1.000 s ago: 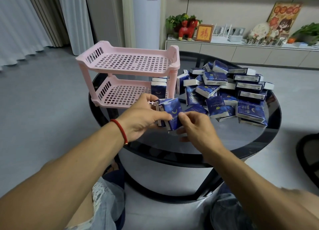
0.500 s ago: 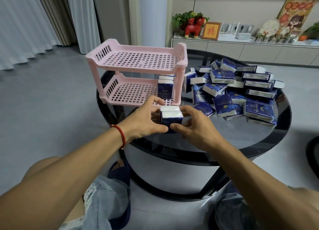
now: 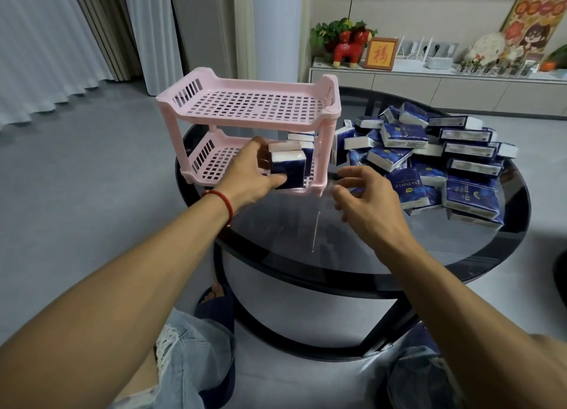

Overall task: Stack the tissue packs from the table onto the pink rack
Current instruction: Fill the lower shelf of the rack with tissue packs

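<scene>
A pink two-tier rack (image 3: pixel 254 118) stands on the left part of a round black glass table (image 3: pixel 368 243). My left hand (image 3: pixel 251 175) grips a small bundle of blue-and-white tissue packs (image 3: pixel 288 166), held upright at the front edge of the lower shelf. Behind it, more packs (image 3: pixel 302 138) stand at the shelf's right end. The upper shelf is bare. My right hand (image 3: pixel 365 193) hovers over the table just right of the rack, fingers apart and holding nothing. A heap of several tissue packs (image 3: pixel 429 160) lies on the table's right side.
A low white cabinet (image 3: pixel 429 89) with a red toy horse, a framed picture and ornaments runs along the back wall. A tall white unit stands behind the rack, curtains at the left. My knees in jeans are below the table's near edge.
My left hand has carried the bundle of packs forward from the table to the rack's lower shelf. My right hand has let go of it and drawn back to the right.
</scene>
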